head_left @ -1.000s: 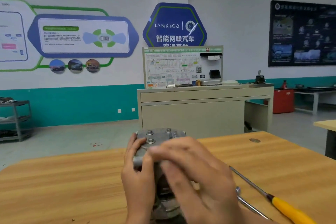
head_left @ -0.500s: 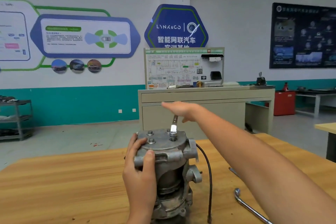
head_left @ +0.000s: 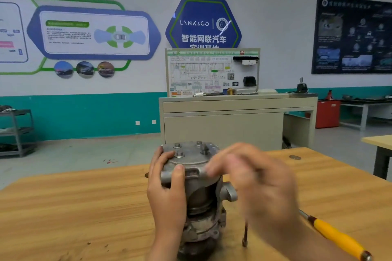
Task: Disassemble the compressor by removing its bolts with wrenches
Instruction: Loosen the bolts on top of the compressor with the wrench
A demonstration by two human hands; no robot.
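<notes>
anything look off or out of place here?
Nothing stands out. The compressor stands upright on the table, left hand gripping its head. The right hand is motion-blurred, so its grip is unclear. Yellow-handled screwdriver lies at right.

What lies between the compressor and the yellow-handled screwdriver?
Head view: the blurred right hand and, below it, a thin dark cable or rod, between compressor and screwdriver.

Left of compressor (head_left: 199, 193): left hand (head_left: 167, 195) grips it; beyond, open table (head_left: 74, 207).
Right: blurred right hand (head_left: 261, 182), yellow-handled screwdriver (head_left: 337, 237) lying close.
</notes>
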